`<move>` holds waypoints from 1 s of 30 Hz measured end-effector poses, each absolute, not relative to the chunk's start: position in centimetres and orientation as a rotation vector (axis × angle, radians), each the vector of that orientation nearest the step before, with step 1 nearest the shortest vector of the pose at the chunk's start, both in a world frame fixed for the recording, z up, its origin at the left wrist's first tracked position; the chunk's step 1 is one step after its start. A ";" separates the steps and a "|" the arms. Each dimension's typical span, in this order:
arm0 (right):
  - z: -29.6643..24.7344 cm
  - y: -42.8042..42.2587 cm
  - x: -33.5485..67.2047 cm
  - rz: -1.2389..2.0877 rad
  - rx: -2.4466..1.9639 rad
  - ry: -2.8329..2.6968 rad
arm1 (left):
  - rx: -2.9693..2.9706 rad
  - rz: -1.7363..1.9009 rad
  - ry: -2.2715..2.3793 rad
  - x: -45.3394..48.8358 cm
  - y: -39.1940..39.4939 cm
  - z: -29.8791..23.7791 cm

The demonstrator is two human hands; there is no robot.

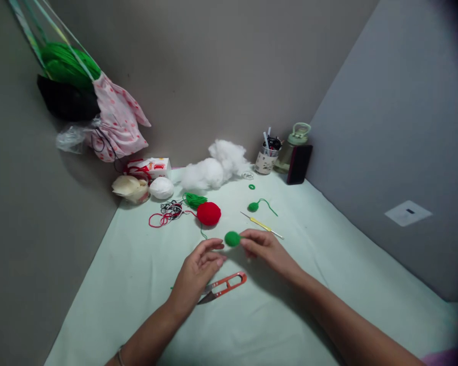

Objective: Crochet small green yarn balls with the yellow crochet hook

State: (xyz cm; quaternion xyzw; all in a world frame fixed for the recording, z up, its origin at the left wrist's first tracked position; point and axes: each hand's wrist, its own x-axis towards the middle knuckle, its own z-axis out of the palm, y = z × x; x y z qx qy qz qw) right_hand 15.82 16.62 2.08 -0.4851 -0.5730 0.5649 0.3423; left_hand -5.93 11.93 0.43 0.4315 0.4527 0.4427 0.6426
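Between the thumb and fingers of my right hand (265,249) is a small green crocheted ball (232,239), pinched at its right end above the cloth. My left hand (202,269) is just left of the ball, fingers curved and apart, holding nothing that I can see. Orange-handled thread snips (229,283) lie beneath, their blades partly hidden by my left hand. Beyond my right hand rests a crochet hook (261,223) with a yellow grip. A second green crocheted piece (253,207) with a yarn tail lies farther back.
A red yarn ball (208,214), green yarn (195,200) and tangled strands (171,209) lie back left. White stuffing (213,170) is heaped by the wall. A pen cup (266,158), a bottle (287,152) and a phone (299,164) stand back right. Bags (118,117) hang at left.
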 end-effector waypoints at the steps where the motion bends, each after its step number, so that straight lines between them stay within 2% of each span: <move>1: 2.3 17.1 16.3 1.421 -1.288 -1.459 | 0.991 1.001 1.049 -6.0 12.0 0.4; 9: 2.3 23.3 21.3 1.122 -1.519 -1.396 | 0.988 1.006 1.089 -6.5 12.4 0.1; 16: 1.1 28.5 23.4 0.843 -1.666 -1.646 | 0.984 1.004 1.078 -6.5 12.4 0.5; 30: 3.5 33.9 27.7 0.657 -1.838 -1.686 | 0.982 0.984 1.086 -6.5 12.6 0.3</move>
